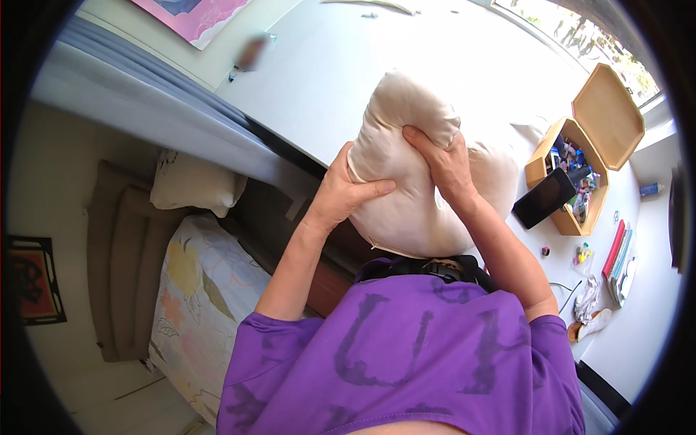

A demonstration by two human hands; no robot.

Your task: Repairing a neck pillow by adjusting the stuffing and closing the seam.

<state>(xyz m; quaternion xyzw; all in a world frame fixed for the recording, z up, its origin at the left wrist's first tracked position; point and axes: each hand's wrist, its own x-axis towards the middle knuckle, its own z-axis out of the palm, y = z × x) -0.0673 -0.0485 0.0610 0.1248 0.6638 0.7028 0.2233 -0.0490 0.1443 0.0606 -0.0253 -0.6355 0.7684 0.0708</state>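
A cream pillow rests upright against my front, over the near edge of the white table. My left hand is closed on its left side, the thumb pressed flat into the cloth. Higher up on the right, my right hand grips a fold, its thumb lying across the front. The cloth creases deeply between the two hands, and the pillow's top bulges up above them. A zip pull or seam end shows at its lower edge. The fingers behind the pillow are hidden.
The white table spreads ahead. On its right stand an open hexagonal wooden box full of small items, a dark phone leaning on it, and books. A bed with a flowered sheet and another pillow lie at left.
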